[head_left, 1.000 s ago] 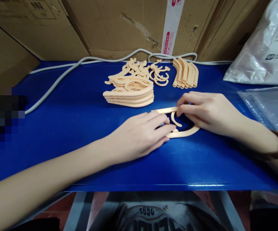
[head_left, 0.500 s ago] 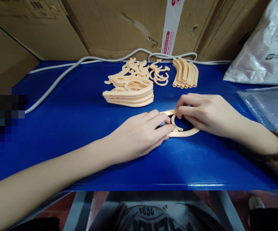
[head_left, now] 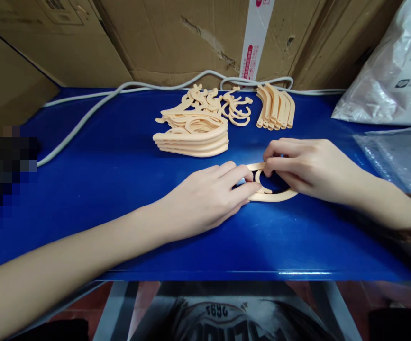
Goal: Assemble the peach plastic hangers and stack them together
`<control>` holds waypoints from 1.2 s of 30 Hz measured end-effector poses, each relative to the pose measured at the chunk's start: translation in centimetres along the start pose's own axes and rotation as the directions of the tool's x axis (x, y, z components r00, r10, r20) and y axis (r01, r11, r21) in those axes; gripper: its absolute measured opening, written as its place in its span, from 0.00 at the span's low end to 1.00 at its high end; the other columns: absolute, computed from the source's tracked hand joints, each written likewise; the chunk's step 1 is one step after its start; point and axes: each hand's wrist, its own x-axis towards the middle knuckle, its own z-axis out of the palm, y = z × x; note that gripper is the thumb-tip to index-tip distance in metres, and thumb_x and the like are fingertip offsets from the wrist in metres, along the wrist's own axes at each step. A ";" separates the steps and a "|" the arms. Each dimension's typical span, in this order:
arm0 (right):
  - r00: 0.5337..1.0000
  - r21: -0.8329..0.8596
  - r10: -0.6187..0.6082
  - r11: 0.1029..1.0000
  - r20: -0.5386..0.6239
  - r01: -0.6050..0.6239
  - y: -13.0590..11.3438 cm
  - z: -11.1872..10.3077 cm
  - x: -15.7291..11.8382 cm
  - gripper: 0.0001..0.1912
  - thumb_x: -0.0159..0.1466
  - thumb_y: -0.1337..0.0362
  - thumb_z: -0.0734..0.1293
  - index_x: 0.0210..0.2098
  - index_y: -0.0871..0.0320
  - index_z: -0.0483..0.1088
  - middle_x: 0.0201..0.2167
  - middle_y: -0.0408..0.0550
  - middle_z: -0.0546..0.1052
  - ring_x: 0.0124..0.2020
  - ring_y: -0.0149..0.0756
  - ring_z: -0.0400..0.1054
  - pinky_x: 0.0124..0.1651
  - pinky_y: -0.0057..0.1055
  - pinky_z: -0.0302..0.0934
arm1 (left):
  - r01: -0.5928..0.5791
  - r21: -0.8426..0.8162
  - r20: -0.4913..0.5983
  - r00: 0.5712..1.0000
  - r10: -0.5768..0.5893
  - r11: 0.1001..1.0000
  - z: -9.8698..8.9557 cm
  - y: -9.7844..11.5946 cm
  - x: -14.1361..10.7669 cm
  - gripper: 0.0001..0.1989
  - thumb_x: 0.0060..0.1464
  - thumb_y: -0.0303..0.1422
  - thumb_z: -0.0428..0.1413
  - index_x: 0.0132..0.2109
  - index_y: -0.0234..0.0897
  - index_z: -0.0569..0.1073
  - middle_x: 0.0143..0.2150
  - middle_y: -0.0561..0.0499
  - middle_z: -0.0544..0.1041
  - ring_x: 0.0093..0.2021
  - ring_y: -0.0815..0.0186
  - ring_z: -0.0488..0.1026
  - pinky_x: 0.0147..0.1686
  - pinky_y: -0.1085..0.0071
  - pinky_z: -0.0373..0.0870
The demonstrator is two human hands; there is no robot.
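A beige plastic folding hanger (head_left: 274,196) lies low over the blue table, with both of my hands on it. My left hand (head_left: 205,201) is closed round its left end, fingers pinching the frame and hiding that part. From the right, my right hand (head_left: 305,163) grips the upper bar with thumb and fingers bent. Between the hands, a curved inner piece of the hanger shows inside the loop. Just beyond my hands sits a neat stack of similar folded beige hangers (head_left: 191,142).
Behind the stack lie loose hooks (head_left: 239,113) and a row of curved hanger arms (head_left: 276,106). A white cable (head_left: 80,125) runs along the cardboard boxes (head_left: 191,38) at the back. Plastic bags (head_left: 379,85) rest at the right. The table's front edge (head_left: 205,275) is near me.
My right hand has shifted very slightly to the right, along with the hanger's right end. Both hands keep the same grip, and the stack and loose parts stay put.
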 end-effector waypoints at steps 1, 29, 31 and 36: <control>1.000 0.010 0.008 1.000 0.009 -0.008 0.0 0.0 0.0 0.19 0.76 0.69 0.57 0.38 0.58 0.79 0.41 0.54 0.80 0.37 0.39 0.73 0.39 0.34 0.62 | -0.001 -0.004 0.006 1.000 0.001 1.000 0.0 0.0 0.0 0.14 0.77 0.28 0.50 0.58 0.33 0.80 0.54 0.45 0.83 0.49 0.56 0.79 0.48 0.63 0.77; 0.988 0.625 0.014 0.774 0.152 -0.107 -1.6 -2.9 -0.4 0.09 0.75 0.60 0.71 0.47 0.55 0.85 0.37 0.44 0.86 0.34 0.32 0.79 0.37 0.28 0.69 | 0.157 -0.438 0.005 0.985 -0.172 0.885 0.5 -0.4 -0.3 0.10 0.78 0.29 0.50 0.57 0.36 0.75 0.58 0.44 0.81 0.56 0.63 0.82 0.54 0.69 0.80; 0.994 0.569 -0.002 0.820 0.111 -0.062 -2.0 -2.6 -0.3 0.10 0.76 0.59 0.70 0.47 0.56 0.84 0.36 0.45 0.84 0.33 0.32 0.77 0.37 0.29 0.66 | 0.181 -0.509 0.023 0.980 -0.197 0.842 0.6 -0.6 -0.4 0.09 0.77 0.31 0.53 0.58 0.36 0.75 0.58 0.45 0.80 0.56 0.62 0.82 0.54 0.69 0.79; 0.998 0.447 -0.064 0.893 -0.009 0.061 -2.9 -1.6 -0.1 0.09 0.77 0.61 0.68 0.45 0.55 0.82 0.33 0.45 0.82 0.33 0.33 0.75 0.37 0.30 0.63 | 0.192 -0.548 0.044 0.979 -0.201 0.814 0.5 -0.8 -0.5 0.09 0.73 0.27 0.58 0.57 0.38 0.76 0.58 0.46 0.80 0.58 0.63 0.80 0.56 0.69 0.76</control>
